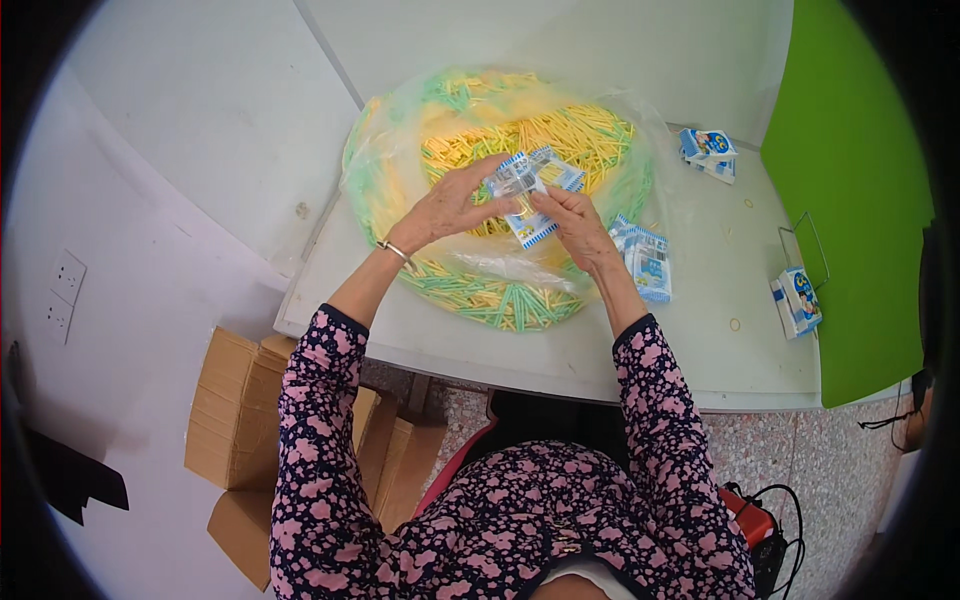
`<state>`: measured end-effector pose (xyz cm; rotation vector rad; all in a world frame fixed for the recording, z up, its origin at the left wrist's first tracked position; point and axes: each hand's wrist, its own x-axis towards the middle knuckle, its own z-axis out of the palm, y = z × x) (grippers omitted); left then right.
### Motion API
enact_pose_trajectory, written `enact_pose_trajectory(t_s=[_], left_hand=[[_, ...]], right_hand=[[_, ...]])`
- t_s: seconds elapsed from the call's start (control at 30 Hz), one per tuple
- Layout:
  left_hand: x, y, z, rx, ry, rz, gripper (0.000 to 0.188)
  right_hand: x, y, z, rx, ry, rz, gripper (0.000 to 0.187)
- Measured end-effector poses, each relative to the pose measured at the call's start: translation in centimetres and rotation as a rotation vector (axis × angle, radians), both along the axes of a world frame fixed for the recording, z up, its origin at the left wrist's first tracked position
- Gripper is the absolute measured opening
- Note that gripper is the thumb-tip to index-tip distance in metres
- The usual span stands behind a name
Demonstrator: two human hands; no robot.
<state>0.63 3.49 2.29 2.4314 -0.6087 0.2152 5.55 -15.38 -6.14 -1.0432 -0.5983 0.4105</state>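
Note:
Over a large clear plastic bag (500, 265) of thin yellow and green sticks (575, 140), I hold small blue-and-white plastic packets (535, 230) with both hands. My left hand (455, 205) grips their left side, thumb below and fingers above. Opposite it, my right hand (580, 225) pinches the packets' lower right part between thumb and fingers. The packets overlap and fan out, so how many there are is unclear. Something thin and yellow shows by my left thumb; its kind cannot be made out. Beside my right wrist lies a pile of similar packets (650, 265).
More packets (708, 150) lie at the table's far right, and another bundle (797, 300) leans by a wire stand (815, 245) near the green panel (850, 200). A thin yellowish band (735, 325) lies on the white table (700, 370). Cardboard boxes (235, 405) stand below left.

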Motion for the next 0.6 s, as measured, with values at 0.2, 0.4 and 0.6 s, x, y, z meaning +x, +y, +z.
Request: enact_pose_trajectory(t_s=[0.2, 0.4, 0.6], left_hand=[[0.7, -0.7, 0.3, -0.357, 0.218, -0.029, 0.038], [-0.4, -3.2, 1.9, -0.441, 0.213, -0.046, 0.03], [0.1, -3.6, 2.0, -0.26, 0.16, -0.073, 0.032]], right_hand=[[-1.4, -0.4, 1.6, 0.029, 0.037, 0.033, 0.026], [-1.6, -1.8, 1.8, -0.198, -0.042, 0.003, 0.024], [-2.2, -2.8, 2.5, -0.242, -0.042, 0.014, 0.025]])
